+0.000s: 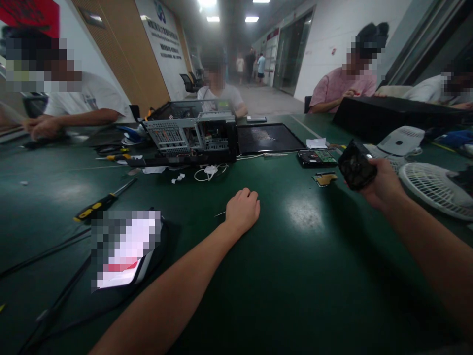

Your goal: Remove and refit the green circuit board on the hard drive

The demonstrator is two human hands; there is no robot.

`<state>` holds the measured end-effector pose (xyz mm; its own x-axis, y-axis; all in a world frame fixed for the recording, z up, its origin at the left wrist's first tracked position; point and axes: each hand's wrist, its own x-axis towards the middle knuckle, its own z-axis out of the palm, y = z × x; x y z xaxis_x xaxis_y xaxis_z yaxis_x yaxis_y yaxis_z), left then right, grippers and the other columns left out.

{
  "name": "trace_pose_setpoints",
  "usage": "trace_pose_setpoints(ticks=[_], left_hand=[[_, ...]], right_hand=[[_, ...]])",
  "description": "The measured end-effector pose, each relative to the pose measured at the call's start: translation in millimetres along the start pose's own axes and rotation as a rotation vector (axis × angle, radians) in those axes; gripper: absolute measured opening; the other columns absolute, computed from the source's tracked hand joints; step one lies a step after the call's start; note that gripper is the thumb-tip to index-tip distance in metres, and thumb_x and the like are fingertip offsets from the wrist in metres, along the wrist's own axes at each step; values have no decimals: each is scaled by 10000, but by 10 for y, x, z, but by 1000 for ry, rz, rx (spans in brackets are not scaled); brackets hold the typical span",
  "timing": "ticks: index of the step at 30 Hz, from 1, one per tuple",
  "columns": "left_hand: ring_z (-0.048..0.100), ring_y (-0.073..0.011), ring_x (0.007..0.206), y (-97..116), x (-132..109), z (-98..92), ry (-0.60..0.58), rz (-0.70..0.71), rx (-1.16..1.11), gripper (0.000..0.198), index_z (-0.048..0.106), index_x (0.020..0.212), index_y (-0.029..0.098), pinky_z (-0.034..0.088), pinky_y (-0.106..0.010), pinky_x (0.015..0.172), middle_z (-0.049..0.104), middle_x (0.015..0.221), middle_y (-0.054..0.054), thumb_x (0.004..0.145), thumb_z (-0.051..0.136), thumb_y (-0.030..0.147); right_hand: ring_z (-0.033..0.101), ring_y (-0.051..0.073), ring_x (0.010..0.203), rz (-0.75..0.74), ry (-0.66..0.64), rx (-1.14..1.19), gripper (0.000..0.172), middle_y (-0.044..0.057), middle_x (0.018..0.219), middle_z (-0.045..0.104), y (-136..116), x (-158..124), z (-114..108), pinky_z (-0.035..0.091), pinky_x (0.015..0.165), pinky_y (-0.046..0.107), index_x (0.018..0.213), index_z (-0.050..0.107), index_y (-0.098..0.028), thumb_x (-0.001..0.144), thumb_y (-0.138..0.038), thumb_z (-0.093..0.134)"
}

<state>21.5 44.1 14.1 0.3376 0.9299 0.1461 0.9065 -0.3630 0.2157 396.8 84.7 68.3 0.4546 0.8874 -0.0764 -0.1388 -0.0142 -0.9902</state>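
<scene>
My left hand [243,211] rests on the green table with its fingers curled down. A thin metal rod [220,214] sticks out from under it on the left; the rest of the rod is hidden by the hand. Raised at the right, my right hand [386,185] grips a square black computer fan [356,165] by its right side, tilted above the table. Below and left of the fan lie a small gold-coloured circuit piece [325,179] and a hard drive [317,158] with a green board.
An opened computer case [188,133] stands at the back, beside a black side panel [269,138]. A yellow-black screwdriver [96,207], a lit phone-like device [127,251] and cables lie left. A white fan [436,185] stands right. Other people sit around the table.
</scene>
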Motion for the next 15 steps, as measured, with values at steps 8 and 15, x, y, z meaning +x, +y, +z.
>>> trace_pose_setpoints(ticks=[8, 15], left_hand=[[589, -224, 1109, -16, 5, -18, -38, -3, 8, 287, 620, 1225, 210, 519, -302, 865, 609, 1202, -91, 1050, 452, 365], [597, -248, 1071, -41, 38, 45, 16, 17, 33, 278, 624, 1180, 203, 526, -337, 821, 606, 1150, -96, 1040, 451, 368]], right_hand=[[633, 355, 1201, 356, -337, 365, 438, 117, 1349, 683, 196, -701, 727, 561, 917, 549, 1255, 658, -255, 916, -489, 508], [678, 306, 1164, 460, -478, 324, 425, 79, 1307, 709, 381, -1009, 918, 550, 982, 536, 1307, 620, -291, 966, -523, 519]])
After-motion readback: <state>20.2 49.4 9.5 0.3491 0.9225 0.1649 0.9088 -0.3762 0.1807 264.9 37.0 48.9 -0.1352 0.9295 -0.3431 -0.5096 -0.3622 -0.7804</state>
